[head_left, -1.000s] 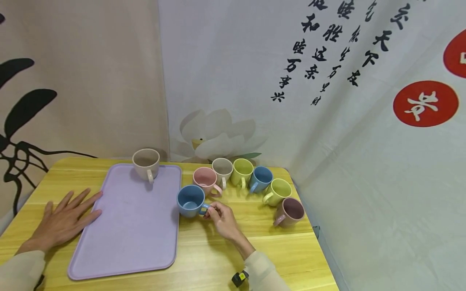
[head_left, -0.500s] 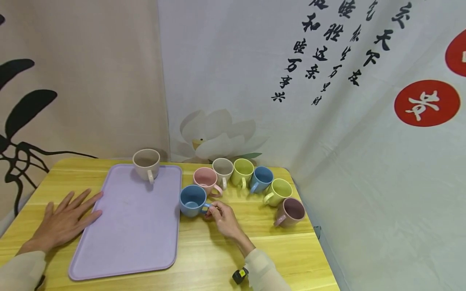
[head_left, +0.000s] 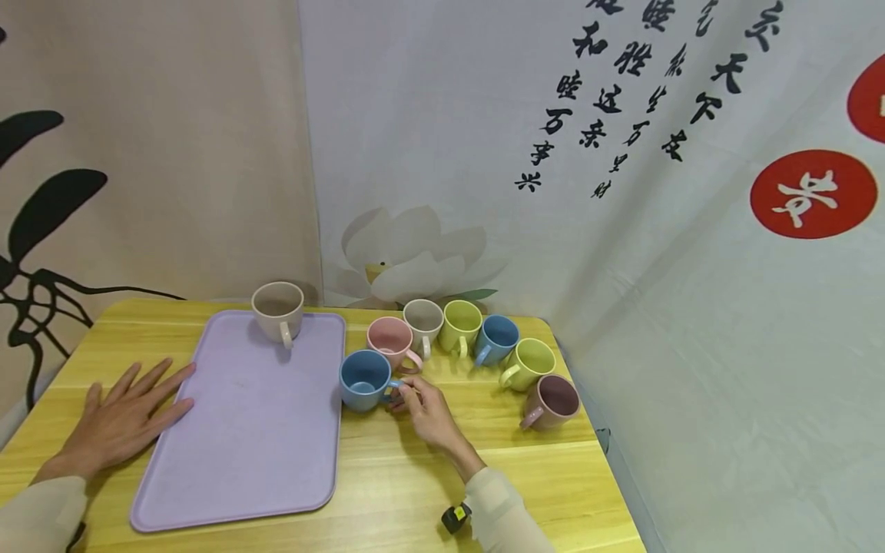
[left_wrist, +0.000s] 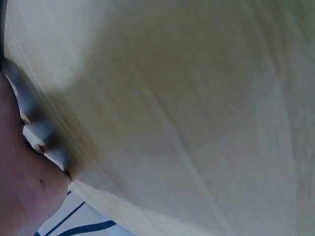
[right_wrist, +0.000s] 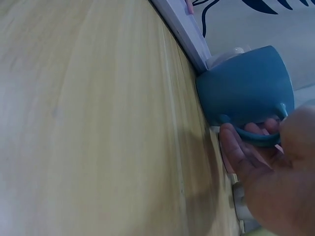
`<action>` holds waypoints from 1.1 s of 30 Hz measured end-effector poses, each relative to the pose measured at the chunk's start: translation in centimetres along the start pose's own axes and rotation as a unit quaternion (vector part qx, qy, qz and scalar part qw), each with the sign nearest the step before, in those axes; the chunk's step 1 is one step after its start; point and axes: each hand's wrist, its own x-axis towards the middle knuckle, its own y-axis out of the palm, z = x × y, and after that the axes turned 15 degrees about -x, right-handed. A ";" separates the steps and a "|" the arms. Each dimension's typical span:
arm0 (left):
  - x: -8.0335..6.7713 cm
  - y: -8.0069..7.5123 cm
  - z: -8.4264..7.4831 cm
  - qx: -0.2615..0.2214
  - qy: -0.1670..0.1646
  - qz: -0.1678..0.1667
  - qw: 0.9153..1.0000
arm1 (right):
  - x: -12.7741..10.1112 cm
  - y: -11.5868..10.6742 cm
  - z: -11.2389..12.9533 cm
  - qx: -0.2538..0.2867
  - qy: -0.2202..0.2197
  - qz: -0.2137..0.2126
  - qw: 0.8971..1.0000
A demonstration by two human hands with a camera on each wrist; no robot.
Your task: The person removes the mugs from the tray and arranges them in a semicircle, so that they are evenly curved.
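A blue mug (head_left: 365,381) stands upright at the right edge of the lilac tray (head_left: 242,445), just in front of the pink mug (head_left: 389,338). My right hand (head_left: 430,415) pinches the blue mug's handle with thumb and fingers. In the right wrist view the handle (right_wrist: 261,139) crosses in front of some curled fingers. My left hand (head_left: 124,422) lies flat with fingers spread, its fingertips on the left rim of the tray. A beige mug (head_left: 278,313) sits at the tray's far end. The left wrist view shows mostly wooden tabletop (left_wrist: 172,123).
To the right stand a grey-white mug (head_left: 423,322), a yellow-green mug (head_left: 461,326), another blue mug (head_left: 496,340), a second yellow-green mug (head_left: 529,364) and a mauve mug (head_left: 551,403). A printed curtain (head_left: 429,115) hangs behind the wooden table (head_left: 415,476).
The blue mug has shifted slightly right, away from the tray, with my right hand still at its handle. My left hand has stayed in place.
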 end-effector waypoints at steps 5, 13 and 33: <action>-0.1 -0.1 0.1 -0.003 0.004 0.002 1.000 | 0.3 0.2 0.1 0.001 -0.009 -0.015 1.000; -0.1 -0.2 0.2 -0.005 0.007 0.006 1.000 | 0.6 0.4 0.0 -0.031 -0.002 -0.035 0.999; 0.0 -0.4 0.0 -0.003 -0.003 0.013 1.000 | -0.3 -0.3 1.4 -0.054 -0.008 -0.068 0.996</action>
